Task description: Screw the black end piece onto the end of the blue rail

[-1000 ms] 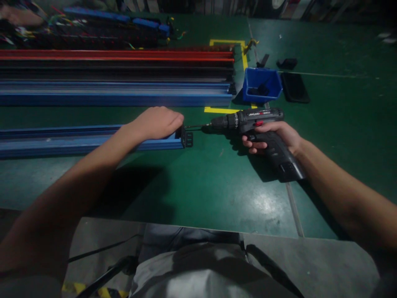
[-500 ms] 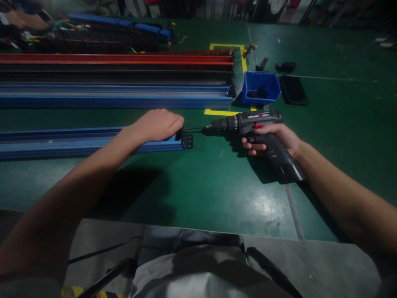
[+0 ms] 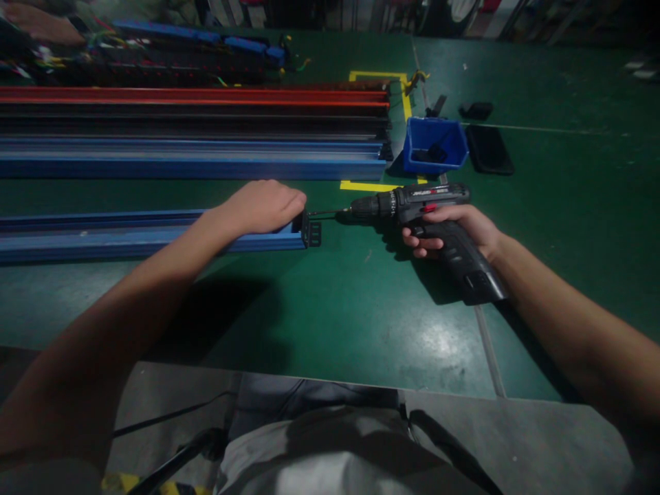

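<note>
1. The left hand (image 3: 265,205) is closing over the right end of the near blue channel (image 3: 268,242), knuckles up. Its grip is looking closed on the channel's end, though the undersides of the fingers are hidden, so their exact contact is not showing.
2. The right hand (image 3: 471,227) is holding the black power drill (image 3: 438,198) in a closed grip, with the thumb lying along the side near a red switch (image 3: 430,207) and the fingers wrapping around the handle.
3. The drill is lying nearly level above the worktop (image 3: 340,309), pointing left. Its long thin bit (image 3: 330,211) is reaching the black end piece (image 3: 306,230) of the channel; whether the tip is sitting in a screw, the view is not showing clearly.
4. The near blue channel is lying lengthwise on the worktop, running out of view at the left, with a slotted tab (image 3: 315,234) sticking out from its end piece.
5. Beyond it, blue rails (image 3: 206,167), black rails (image 3: 206,125) and a red rail (image 3: 206,95) are lying side by side.
6. A blue bin (image 3: 430,167) is standing beyond the drill, holding dark parts, and a flat black object (image 3: 489,150) is lying just beside it.
7. At the far left, another person's hand (image 3: 46,29) is showing near tangled wires (image 3: 97,41).
</note>
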### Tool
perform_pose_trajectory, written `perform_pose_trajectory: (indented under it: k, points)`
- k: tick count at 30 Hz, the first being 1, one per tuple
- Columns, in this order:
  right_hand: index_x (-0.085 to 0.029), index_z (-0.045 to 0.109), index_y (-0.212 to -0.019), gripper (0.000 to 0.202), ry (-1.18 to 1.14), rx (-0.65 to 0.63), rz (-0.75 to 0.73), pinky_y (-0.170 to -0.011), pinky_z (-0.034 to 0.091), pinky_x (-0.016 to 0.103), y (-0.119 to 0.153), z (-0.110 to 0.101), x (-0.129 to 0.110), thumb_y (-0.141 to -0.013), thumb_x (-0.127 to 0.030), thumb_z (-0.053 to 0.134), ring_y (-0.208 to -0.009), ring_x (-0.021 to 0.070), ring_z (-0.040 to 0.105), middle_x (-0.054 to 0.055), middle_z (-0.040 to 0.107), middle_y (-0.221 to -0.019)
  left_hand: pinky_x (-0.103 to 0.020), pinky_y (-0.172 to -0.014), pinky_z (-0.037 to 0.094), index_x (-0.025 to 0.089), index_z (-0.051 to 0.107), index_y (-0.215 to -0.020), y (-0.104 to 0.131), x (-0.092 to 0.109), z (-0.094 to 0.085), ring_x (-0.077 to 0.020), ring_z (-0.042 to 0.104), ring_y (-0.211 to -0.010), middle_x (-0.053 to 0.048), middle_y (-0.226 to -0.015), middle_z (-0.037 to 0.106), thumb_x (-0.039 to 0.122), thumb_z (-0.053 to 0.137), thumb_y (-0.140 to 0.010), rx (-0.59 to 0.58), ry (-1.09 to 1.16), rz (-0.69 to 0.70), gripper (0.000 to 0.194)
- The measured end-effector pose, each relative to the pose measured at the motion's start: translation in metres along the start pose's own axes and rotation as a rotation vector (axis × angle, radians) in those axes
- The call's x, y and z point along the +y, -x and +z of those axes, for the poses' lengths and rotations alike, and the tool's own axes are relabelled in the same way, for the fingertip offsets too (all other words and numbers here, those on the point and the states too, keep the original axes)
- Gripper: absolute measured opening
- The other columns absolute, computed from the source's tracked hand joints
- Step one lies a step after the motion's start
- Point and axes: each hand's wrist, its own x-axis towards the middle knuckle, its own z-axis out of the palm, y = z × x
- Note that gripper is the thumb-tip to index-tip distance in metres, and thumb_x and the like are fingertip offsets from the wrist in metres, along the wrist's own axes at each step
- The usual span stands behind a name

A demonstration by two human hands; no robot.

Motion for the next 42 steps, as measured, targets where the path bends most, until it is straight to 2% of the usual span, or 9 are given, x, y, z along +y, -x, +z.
perform_pose_trajectory:
  k: [4,13,24,26,30,37,42]
  points:
    - [-0.009,0.065,-0.106,0.021,-0.032,-0.006,0.003,-0.068,0.062,0.031,-0.0005,0.0001,0.0000,-0.091,-0.022,0.060,-0.056,0.0106,0.050,0.010,0.067,-0.089,-0.036,-0.079,0.051,0.021,0.075,-0.101,0.0006,0.0017,-0.0016,-0.0272,0.073,-0.090,-0.009,-0.099,0.078,0.046,0.026,-0.104,0.003,0.043,-0.027,0.055]
    - [-0.010,0.067,-0.103,0.019,-0.020,0.015,-0.003,-0.066,0.061,0.031,-0.0022,0.0007,-0.0001,-0.091,-0.023,0.061,-0.054,0.0097,0.050,0.009,0.068,-0.088,-0.035,-0.075,0.051,0.019,0.071,-0.102,-0.0002,-0.0005,-0.0004,-0.0273,0.072,-0.090,-0.012,-0.102,0.075,0.046,0.015,-0.106,-0.041,-0.063,-0.007,0.063]
    - [-0.008,0.064,-0.102,0.020,-0.032,0.069,-0.004,-0.066,0.061,0.027,-0.0022,0.0059,-0.0004,-0.099,-0.022,0.050,-0.054,0.0078,0.052,0.009,0.068,-0.086,-0.041,-0.087,0.052,0.016,0.071,-0.101,0.0013,0.0018,0.0015,-0.0250,0.070,-0.092,-0.009,-0.098,0.071,0.047,0.015,-0.105,0.001,-0.015,-0.055,0.064]
    - [-0.009,0.064,-0.101,0.020,-0.023,0.090,-0.009,-0.065,0.061,0.028,-0.0021,0.0072,0.0003,-0.099,-0.022,0.049,-0.053,0.0081,0.050,0.009,0.068,-0.085,-0.042,-0.085,0.053,0.016,0.071,-0.101,0.0011,0.0016,0.0012,-0.0269,0.071,-0.092,-0.011,-0.099,0.072,0.046,0.015,-0.105,-0.005,-0.019,-0.044,0.063]
    - [-0.011,0.065,-0.100,0.016,0.007,0.080,-0.031,-0.063,0.061,0.032,-0.0025,0.0053,0.0017,-0.092,-0.023,0.059,-0.053,0.0097,0.048,0.009,0.068,-0.086,-0.041,-0.075,0.052,0.016,0.071,-0.100,0.0008,0.0009,0.0005,-0.0294,0.070,-0.086,-0.015,-0.099,0.075,0.044,0.015,-0.105,-0.015,-0.040,0.006,0.063]
    - [-0.011,0.069,-0.103,0.020,0.010,0.027,-0.029,-0.066,0.061,0.032,-0.0013,-0.0012,0.0028,-0.089,-0.024,0.063,-0.054,0.0107,0.049,0.010,0.068,-0.088,-0.036,-0.073,0.052,0.021,0.071,-0.098,0.0008,0.0015,0.0010,-0.0253,0.071,-0.084,-0.010,-0.095,0.076,0.044,0.022,-0.105,0.012,-0.057,-0.002,0.055]
    - [-0.010,0.069,-0.104,0.020,0.015,0.014,-0.027,-0.069,0.061,0.030,0.0003,0.0005,0.0038,-0.089,-0.023,0.063,-0.055,0.0103,0.051,0.009,0.069,-0.088,-0.036,-0.071,0.051,0.021,0.072,-0.096,0.0011,0.0037,-0.0016,-0.0261,0.071,-0.083,-0.009,-0.093,0.077,0.045,0.024,-0.104,0.014,-0.032,-0.016,0.054]
